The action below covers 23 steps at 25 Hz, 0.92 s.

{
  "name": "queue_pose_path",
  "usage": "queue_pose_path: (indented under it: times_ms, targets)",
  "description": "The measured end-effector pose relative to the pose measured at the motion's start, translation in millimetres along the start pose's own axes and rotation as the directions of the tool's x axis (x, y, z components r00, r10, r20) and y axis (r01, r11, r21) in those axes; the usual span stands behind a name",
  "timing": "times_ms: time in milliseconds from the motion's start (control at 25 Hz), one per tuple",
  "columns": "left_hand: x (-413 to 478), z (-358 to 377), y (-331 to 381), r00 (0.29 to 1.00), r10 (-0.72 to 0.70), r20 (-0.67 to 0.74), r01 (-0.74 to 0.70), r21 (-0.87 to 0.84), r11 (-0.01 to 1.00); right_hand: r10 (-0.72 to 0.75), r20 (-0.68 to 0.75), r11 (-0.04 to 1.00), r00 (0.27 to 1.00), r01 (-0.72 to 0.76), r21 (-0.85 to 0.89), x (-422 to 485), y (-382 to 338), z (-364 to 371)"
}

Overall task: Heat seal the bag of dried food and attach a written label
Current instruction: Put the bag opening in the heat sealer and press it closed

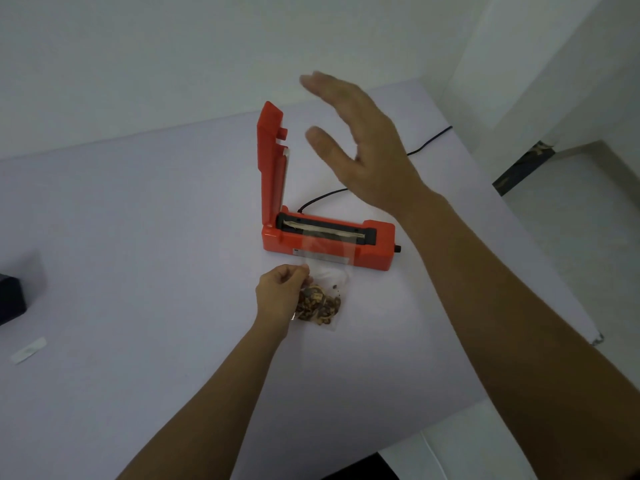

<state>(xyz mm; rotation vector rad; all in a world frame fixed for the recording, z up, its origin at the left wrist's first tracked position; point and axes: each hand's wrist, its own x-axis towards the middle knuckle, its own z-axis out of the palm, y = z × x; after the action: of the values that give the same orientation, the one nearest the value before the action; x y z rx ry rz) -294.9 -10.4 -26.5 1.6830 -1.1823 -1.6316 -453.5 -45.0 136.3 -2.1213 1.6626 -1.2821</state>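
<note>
Our left hand (278, 292) pinches the bag (320, 299) beside the open sealer (329, 240); our right hand (363, 147) hovers above, fingers spread.

A white table (138, 237) fills most of the view, a dark boxy object (10, 299) sits at its far left edge, partly cut off, while a pale wall (173, 46) rises behind and a light floor (571, 209) shows off to the right.
</note>
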Motion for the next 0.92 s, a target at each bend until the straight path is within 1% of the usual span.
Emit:
queue_pose_path:
  times_ms: [80,160,440,560,640,680,840,920]
  targets:
    - [0,1,0,1.000,0.001,0.000,-0.001,0.004,1.000,-0.028,0.171,0.999,0.985,0.033,-0.029,7,1,2]
    - [1,1,1,1.000,0.004,-0.002,-0.004,0.012,1.000,-0.009,0.282,0.998,0.959,0.025,-0.055,8,3,5]
    - [3,0,-2,1.000,-0.013,-0.023,0.013,0.009,1.000,0.012,0.339,0.998,0.941,0.007,-0.056,22,-12,6]
    - [2,-2,-2,1.000,-0.006,-0.017,0.006,0.008,1.000,-0.057,0.280,0.996,0.958,0.073,-0.046,27,-17,9]
    - [3,-1,-1,1.000,-0.003,-0.008,0.004,0.010,1.000,-0.106,0.225,0.988,0.968,0.128,-0.083,27,-15,10]
    - [4,-1,0,1.000,-0.003,-0.007,0.003,0.014,1.000,-0.106,0.194,0.987,0.975,0.127,-0.101,25,-11,10]
    - [6,0,0,1.000,-0.011,-0.012,0.011,0.016,1.000,0.010,0.050,0.993,0.999,-0.004,-0.119,10,8,5]
    - [6,0,0,1.000,-0.008,-0.012,0.008,0.015,1.000,0.075,0.048,0.992,0.996,-0.069,-0.103,-3,15,2]
